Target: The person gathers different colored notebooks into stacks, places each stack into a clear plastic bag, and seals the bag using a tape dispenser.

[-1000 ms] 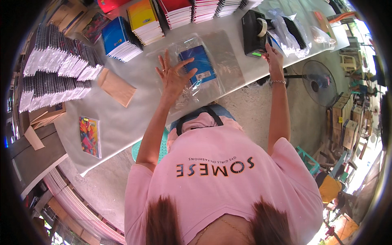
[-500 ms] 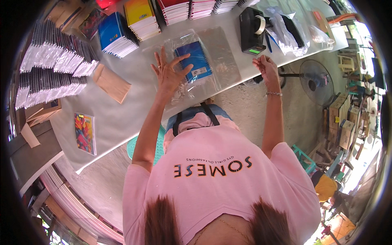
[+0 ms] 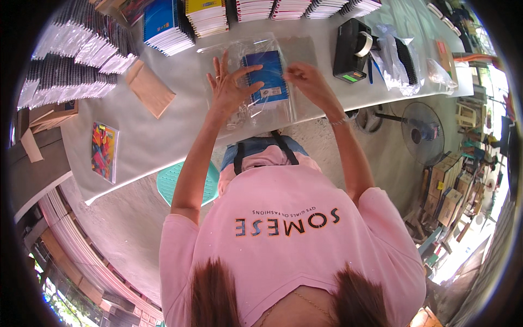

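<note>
Here, left hand (image 3: pixel 231 90) spread over blue spiral notebook (image 3: pixel 267 73) amid clear plastic film (image 3: pixel 287 112); right hand (image 3: pixel 311 84) curled beside it, pinch unclear. Best keep film flat, taut.

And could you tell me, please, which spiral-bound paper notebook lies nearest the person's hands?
The single blue-covered, spiral-bound notebook, lying between the person's left hand and right hand; the stacked spiral-bound notebooks sit farther away.
</note>
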Demonstrator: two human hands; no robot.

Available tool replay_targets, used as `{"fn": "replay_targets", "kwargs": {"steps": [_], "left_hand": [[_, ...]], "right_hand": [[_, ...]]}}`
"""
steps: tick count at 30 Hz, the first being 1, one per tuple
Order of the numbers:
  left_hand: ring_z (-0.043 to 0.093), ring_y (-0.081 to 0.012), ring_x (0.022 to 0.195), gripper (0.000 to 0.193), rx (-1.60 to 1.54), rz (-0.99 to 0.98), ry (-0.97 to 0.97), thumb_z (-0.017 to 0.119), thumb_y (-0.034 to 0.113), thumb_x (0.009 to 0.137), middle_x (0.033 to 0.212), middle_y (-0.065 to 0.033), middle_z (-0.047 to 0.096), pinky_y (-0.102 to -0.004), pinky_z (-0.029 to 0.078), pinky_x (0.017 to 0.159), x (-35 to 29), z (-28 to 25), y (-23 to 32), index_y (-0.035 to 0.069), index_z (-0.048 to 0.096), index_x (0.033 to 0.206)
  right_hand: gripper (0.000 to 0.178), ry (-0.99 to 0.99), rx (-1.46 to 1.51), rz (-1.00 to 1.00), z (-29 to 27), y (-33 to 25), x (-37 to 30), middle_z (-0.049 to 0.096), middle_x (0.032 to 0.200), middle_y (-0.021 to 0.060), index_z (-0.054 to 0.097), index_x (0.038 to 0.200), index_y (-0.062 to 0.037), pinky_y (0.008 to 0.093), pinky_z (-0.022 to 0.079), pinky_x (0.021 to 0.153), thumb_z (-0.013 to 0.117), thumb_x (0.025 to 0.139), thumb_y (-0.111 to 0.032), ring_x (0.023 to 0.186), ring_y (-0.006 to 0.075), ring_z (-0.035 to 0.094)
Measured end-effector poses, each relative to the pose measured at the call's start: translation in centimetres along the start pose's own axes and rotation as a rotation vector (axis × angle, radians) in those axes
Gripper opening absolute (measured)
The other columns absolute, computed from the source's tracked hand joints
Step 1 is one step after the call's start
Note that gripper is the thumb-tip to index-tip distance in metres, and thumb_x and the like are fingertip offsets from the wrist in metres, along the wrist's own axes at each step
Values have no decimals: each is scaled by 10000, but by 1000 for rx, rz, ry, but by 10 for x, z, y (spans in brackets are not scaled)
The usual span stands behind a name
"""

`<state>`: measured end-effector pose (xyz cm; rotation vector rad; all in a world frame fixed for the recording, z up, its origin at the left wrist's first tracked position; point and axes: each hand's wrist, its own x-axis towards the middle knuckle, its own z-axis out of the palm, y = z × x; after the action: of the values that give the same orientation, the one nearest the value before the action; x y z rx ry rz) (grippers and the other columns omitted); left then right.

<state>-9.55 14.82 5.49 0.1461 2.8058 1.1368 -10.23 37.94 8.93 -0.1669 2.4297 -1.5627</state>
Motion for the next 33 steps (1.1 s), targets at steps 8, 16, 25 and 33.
{"fn": "replay_targets", "kwargs": {"steps": [8,16,25,33], "left_hand": [[-33,-363,1450,530,-1,-58,-55,749,498,708,1576,-127,84,-661,18,1091,1,-2,4,413,611,1213],[25,-380,1447,561,23,31,102,436,365,979,1578,-139,47,-666,6,1072,-40,50,7,303,215,1490],[286,-372,1351,524,57,59,193,481,290,972,1468,-200,305,-544,213,1055,-32,64,-27,88,295,1419],[488,-262,1130,536,-1158,-371,289,639,231,896,1253,-123,464,-354,383,979,-13,47,34,0,359,1291]], "right_hand": [[216,-213,-401,-177,26,-22,53,669,786,163,656,808,5,374,485,651,735,755,-189,737,319,645],[276,-285,-476,-154,20,-9,75,621,643,179,623,662,5,390,468,562,790,685,-214,590,325,622],[352,231,-135,-144,27,30,35,574,705,131,552,867,10,361,456,595,703,832,-306,623,232,552],[529,44,432,64,37,17,10,488,1125,133,301,1286,-41,309,448,871,629,900,-193,1047,201,505]]}}
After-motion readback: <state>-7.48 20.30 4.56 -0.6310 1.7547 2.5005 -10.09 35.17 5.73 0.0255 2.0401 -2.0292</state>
